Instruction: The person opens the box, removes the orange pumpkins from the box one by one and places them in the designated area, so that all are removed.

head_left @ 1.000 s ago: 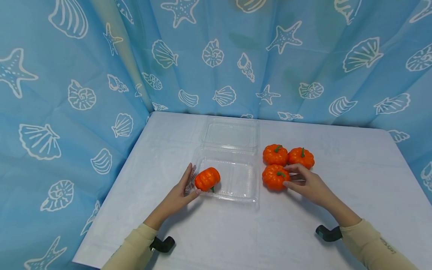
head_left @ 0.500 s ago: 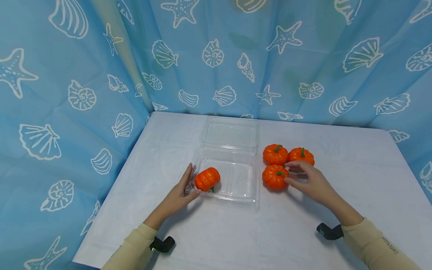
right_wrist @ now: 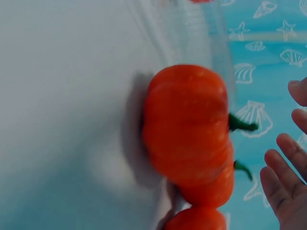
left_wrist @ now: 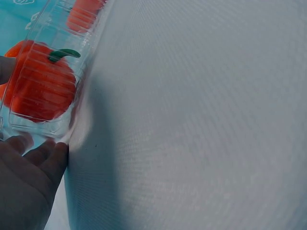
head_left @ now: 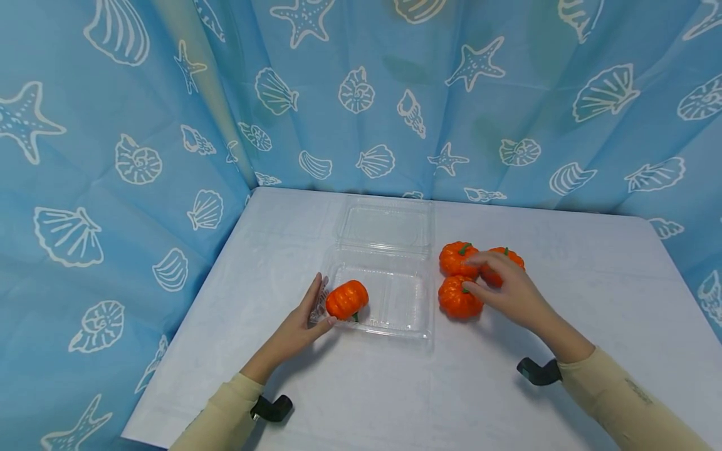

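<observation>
A clear plastic clamshell box (head_left: 397, 294) lies on the table with its lid folded back. Inside, at its left end, an orange toy pumpkin (head_left: 346, 299) rests tipped on its side. My left hand (head_left: 296, 332) touches the box's left end, fingers straight and thumb by the front corner. Right of the box sit three more toy pumpkins with green stems: a front one (head_left: 459, 298), a back-left one (head_left: 458, 258) and a back-right one (head_left: 510, 255). My right hand (head_left: 516, 297) is over this group, holding nothing; in the right wrist view its spread fingers (right_wrist: 283, 167) are apart from the pumpkins.
The box's lid (head_left: 386, 223) lies flat behind its base. A white cloth covers the table (head_left: 383, 394). A blue curtain (head_left: 361, 125) with shell and starfish prints rises behind and at the left. A dark wrist camera sits on each sleeve.
My right hand has come off the side of the front pumpkin, moving up and slightly left over the group. The left hand, the box and the pumpkins stay in place.
</observation>
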Demonstrator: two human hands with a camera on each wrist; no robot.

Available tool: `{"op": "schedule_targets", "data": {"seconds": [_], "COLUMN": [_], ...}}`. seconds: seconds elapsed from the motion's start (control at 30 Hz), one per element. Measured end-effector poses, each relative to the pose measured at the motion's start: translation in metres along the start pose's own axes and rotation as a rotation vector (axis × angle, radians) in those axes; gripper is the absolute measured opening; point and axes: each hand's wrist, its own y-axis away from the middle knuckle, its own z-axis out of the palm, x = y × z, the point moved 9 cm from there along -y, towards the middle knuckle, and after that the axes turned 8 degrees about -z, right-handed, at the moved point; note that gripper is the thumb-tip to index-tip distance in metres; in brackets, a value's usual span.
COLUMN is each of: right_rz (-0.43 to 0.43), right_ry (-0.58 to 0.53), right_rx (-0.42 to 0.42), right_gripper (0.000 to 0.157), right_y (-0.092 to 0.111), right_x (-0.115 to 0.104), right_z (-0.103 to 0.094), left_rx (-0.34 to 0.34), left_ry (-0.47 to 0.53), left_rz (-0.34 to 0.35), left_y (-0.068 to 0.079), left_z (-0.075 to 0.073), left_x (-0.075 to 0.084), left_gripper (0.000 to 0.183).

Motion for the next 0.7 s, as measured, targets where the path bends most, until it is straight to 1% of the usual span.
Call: {"op": "schedule_targets", "data": {"seconds": [0.23,0.43,0.7], "right_rz": [-0.016,-0.089,-0.155], "right_ry": [-0.047,-0.055,-0.116], "right_rx": [-0.049,-0.07,-0.112], "right_gripper": [0.038,0.036,0.037], "right_y": [-0.017,-0.035,-0.061], "right_x": [-0.016,-0.034,-0.052], "right_z": [0.008,0.016,0.034], "left_rx": [0.002,0.0,-0.002], "left_ry": [0.006,0.004,0.007], "left_rz": [0.014,0.006,0.007], "left_y": [-0.001,0.0,0.001], "left_z": [0.001,0.001,0.0], "left_x": [0.0,0.001,0.002], "left_gripper": [0.095,0.095,0.095]}}
